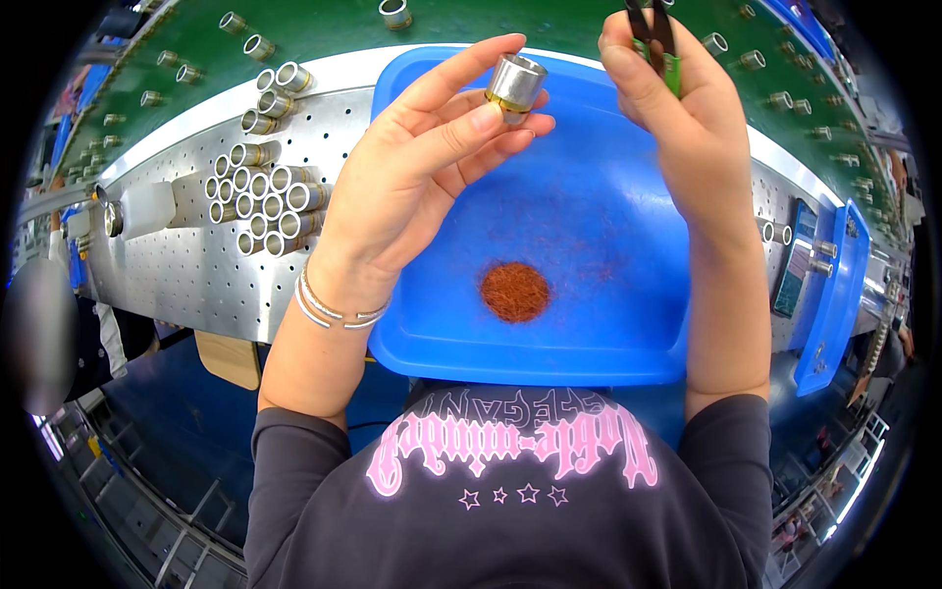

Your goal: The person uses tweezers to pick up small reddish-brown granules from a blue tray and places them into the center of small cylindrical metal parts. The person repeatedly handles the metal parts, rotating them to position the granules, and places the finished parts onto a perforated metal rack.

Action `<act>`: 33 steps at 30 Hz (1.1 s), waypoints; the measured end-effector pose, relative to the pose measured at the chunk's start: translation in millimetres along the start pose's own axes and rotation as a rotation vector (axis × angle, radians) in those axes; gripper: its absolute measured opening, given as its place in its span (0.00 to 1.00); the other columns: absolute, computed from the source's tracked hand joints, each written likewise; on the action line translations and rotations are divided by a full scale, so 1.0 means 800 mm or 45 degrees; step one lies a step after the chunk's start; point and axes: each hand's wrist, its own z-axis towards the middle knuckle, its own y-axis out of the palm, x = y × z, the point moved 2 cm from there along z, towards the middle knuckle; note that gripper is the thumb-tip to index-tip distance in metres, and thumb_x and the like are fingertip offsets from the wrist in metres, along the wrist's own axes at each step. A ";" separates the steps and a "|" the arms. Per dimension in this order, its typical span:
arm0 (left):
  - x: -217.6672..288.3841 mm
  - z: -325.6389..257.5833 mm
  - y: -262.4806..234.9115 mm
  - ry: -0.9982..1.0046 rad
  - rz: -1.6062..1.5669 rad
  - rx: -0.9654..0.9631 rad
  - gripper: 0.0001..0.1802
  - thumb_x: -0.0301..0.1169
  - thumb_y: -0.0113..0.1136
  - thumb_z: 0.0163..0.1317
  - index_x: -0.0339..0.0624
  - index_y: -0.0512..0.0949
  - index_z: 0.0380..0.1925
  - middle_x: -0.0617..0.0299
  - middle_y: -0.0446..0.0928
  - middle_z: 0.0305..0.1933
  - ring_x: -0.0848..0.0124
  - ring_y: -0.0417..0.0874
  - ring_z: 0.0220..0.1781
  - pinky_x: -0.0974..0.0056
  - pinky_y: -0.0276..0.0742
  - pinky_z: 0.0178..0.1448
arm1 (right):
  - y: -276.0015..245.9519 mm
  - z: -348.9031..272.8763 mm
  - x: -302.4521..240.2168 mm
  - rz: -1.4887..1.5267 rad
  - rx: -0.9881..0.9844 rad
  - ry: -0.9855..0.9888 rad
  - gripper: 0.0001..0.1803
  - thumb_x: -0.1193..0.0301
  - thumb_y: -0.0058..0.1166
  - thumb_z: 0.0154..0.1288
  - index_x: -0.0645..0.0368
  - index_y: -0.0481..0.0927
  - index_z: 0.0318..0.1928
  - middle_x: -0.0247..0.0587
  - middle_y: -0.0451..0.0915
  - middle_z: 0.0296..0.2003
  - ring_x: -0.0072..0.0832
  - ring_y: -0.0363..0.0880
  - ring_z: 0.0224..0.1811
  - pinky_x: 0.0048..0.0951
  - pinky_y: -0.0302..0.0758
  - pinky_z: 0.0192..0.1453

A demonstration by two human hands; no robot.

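Observation:
My left hand [432, 147] holds a short silver metal cylinder [518, 80] upright, with a yellowish ring near its lower end, between thumb and fingers. My right hand [687, 118], raised at the upper right, is closed round green-handled cutters [671, 71]; their dark jaws point up and are partly cut off by the top edge. The cylinder and the cutters are apart. Below both hands is a large blue tray [599, 348]. A small heap of reddish-brown copper wire clippings [515, 292] lies in it, with loose strands scattered around.
Many similar cylinders [272, 206] are grouped on the perforated metal table [196, 285] at left, beside a white translucent bottle [149, 208]. Beyond runs a green belt [549, 25] with more cylinders. At right are a dark flat device [793, 265] and a narrow blue tray [832, 304].

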 end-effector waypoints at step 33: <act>-0.003 -0.001 -0.003 0.179 0.348 0.093 0.20 0.22 0.57 0.57 0.37 0.71 0.52 0.58 0.75 0.45 0.72 0.78 0.47 0.70 0.72 0.54 | 0.010 -0.006 -0.017 0.315 -0.232 -0.251 0.07 0.71 0.41 0.69 0.62 0.67 0.42 0.48 0.75 0.34 0.07 0.52 0.17 0.12 0.52 0.22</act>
